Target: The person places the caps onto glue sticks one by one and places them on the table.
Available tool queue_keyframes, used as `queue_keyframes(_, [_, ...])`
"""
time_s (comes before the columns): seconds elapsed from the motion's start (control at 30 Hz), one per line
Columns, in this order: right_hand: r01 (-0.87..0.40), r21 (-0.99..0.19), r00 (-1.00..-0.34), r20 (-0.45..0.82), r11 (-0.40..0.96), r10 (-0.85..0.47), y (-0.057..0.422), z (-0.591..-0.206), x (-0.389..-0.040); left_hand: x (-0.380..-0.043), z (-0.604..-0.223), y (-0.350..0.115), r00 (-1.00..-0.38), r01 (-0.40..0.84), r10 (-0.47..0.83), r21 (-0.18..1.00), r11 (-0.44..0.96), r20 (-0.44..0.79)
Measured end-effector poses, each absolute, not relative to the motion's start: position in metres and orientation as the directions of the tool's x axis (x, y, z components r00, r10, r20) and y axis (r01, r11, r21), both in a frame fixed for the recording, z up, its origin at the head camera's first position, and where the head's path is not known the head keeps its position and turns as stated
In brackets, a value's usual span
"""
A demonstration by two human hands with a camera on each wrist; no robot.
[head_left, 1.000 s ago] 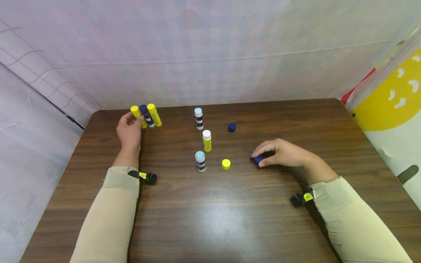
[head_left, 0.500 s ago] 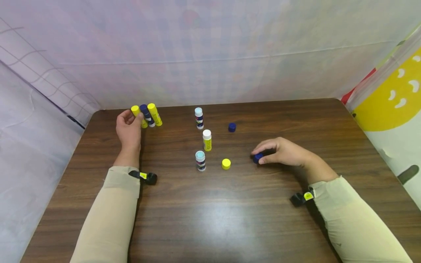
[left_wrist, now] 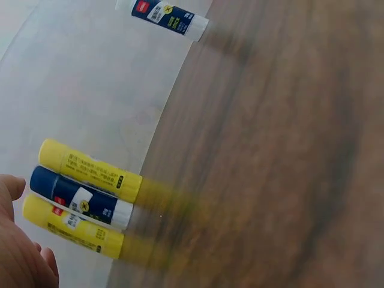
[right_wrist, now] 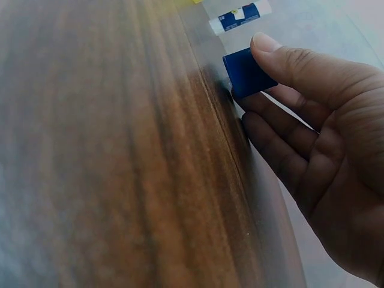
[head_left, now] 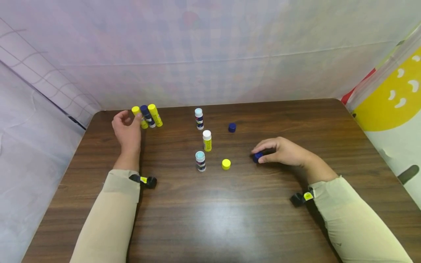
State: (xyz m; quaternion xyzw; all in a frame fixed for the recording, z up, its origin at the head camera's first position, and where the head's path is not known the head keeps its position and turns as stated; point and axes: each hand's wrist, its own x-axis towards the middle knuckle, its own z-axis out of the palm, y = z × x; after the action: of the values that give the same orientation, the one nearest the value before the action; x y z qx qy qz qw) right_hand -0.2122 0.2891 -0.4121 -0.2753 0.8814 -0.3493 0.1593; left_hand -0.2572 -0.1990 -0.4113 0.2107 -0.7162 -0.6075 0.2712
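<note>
Left hand now eased back, fingers loose, released from outermost yellow stick; it stands at row's end beside blue stick, placement seemingly done. Right hand still pinches blue cap, right of three uncapped glue sticks on tabletop.

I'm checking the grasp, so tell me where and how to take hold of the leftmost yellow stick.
The leftmost yellow stick is probably best pinched by its upper half, front and back, coming from the left, where the left hand is. It stands upright, and the navy stick close on its right leaves little finger room there.
</note>
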Motion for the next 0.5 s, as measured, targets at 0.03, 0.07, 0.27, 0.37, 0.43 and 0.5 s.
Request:
queue_keyframes(0.03, [-0.374,-0.702,-0.799,-0.088,0.606,-0.595,0.289,-0.412,-0.212,-0.256,-0.41,-0.198,-0.765,0.044,-0.626,0.981,0.188,0.154])
queue_keyframes(0.07, [-0.373,-0.699,-0.8,-0.089,0.609,-0.593,0.289,-0.412,-0.213,-0.254,-0.409,-0.197,-0.766,0.059,-0.619,0.977,0.204,0.175])
queue_keyframes(0.27, [-0.38,-0.699,-0.802,-0.077,0.606,-0.592,0.289,-0.413,-0.213,-0.246,-0.405,-0.187,-0.771,0.177,-0.555,0.943,0.282,0.31])
queue_keyframes(0.37, [-0.375,-0.703,-0.804,-0.077,0.604,-0.589,0.289,-0.413,-0.213,-0.243,-0.403,-0.18,-0.772,0.23,-0.521,0.924,0.305,0.363])
queue_keyframes(0.43, [-0.366,-0.706,-0.809,-0.081,0.606,-0.583,0.289,-0.414,-0.213,-0.242,-0.401,-0.176,-0.773,0.269,-0.497,0.913,0.308,0.395])
queue_keyframes(0.5, [-0.361,-0.707,-0.813,-0.081,0.608,-0.577,0.289,-0.414,-0.213,-0.241,-0.399,-0.173,-0.779,0.293,-0.469,0.903,0.315,0.417])
